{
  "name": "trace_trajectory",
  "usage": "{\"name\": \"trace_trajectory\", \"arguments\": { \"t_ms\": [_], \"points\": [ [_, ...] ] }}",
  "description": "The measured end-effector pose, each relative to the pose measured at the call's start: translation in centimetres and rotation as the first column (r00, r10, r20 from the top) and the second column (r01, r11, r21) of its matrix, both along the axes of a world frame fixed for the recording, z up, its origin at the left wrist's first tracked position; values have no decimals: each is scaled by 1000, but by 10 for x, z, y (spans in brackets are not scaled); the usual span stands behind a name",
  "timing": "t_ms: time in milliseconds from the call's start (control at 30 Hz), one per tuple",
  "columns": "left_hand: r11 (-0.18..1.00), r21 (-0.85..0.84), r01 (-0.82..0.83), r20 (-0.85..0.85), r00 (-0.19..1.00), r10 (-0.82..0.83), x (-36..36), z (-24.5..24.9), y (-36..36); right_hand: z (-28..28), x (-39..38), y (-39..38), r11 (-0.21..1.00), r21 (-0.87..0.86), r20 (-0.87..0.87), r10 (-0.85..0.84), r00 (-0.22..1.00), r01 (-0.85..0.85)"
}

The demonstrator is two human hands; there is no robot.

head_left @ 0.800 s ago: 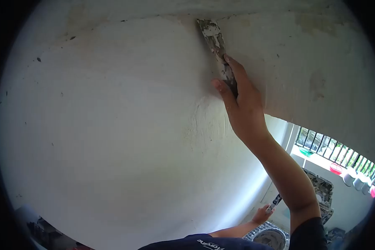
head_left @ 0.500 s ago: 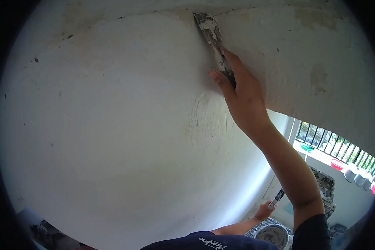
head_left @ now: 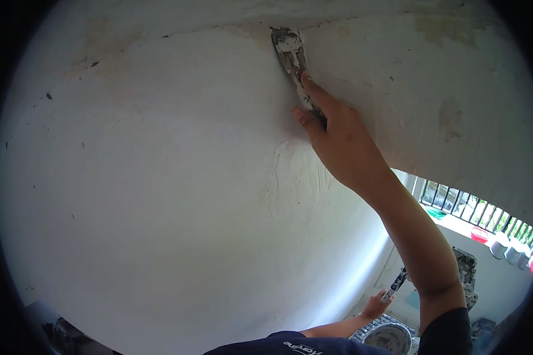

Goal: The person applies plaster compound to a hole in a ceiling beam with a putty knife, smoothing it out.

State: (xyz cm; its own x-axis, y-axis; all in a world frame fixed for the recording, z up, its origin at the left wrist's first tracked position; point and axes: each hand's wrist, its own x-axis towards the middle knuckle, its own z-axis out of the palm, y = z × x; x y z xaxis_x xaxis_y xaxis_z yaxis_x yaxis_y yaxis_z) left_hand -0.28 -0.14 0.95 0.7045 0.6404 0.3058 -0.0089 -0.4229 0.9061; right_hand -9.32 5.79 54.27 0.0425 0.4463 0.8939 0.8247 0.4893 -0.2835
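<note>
My right hand (head_left: 343,139) is raised and wrapped around a putty knife (head_left: 292,59). Its blade is smeared with white and dark filler, and the tip touches the white wall (head_left: 177,148) near a thin cracked line at the top. Low down, my left hand (head_left: 375,305) grips the pale end of a putty-spattered handle (head_left: 395,285); the far end of that tool passes behind my right arm, so its kind is hidden. Rough ridges of filler (head_left: 284,171) mark the wall below my right hand.
A round putty-stained bucket (head_left: 387,338) stands below my left hand. Beyond my right arm are a dirty, spattered object (head_left: 466,272) and a barred window (head_left: 479,207). Green (head_left: 436,213) and red (head_left: 478,235) containers line the sill.
My right hand and the putty knife have shifted slightly left and down in view, the blade still at the cracked line. My left hand keeps its grip on the handle.
</note>
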Motion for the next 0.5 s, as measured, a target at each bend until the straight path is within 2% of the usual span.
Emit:
{"name": "trace_trajectory", "arguments": {
  "t_ms": [167, 267, 367, 500],
  "points": [
    [1000, -10, -12, 3, 1000, 12, 0, -1, -1, 4, -4, -15, 974, -227, -72, 2, 997, -18],
    [999, -3, -34, 6, 999, 34, 4, -12, 0, -2, -2, -19, 970, -245, -41, -10, 999, -1],
    [999, -34, -10, 0, 1000, 10, -3, 3, -3, -7, 1, -20, 975, -221, -48, -4, 999, -7],
    [1000, -29, -9, 2, 1000, 9, 0, -4, -1, -6, 5, -38, 946, -321, -25, -48, 999, 37]
  ]
}}
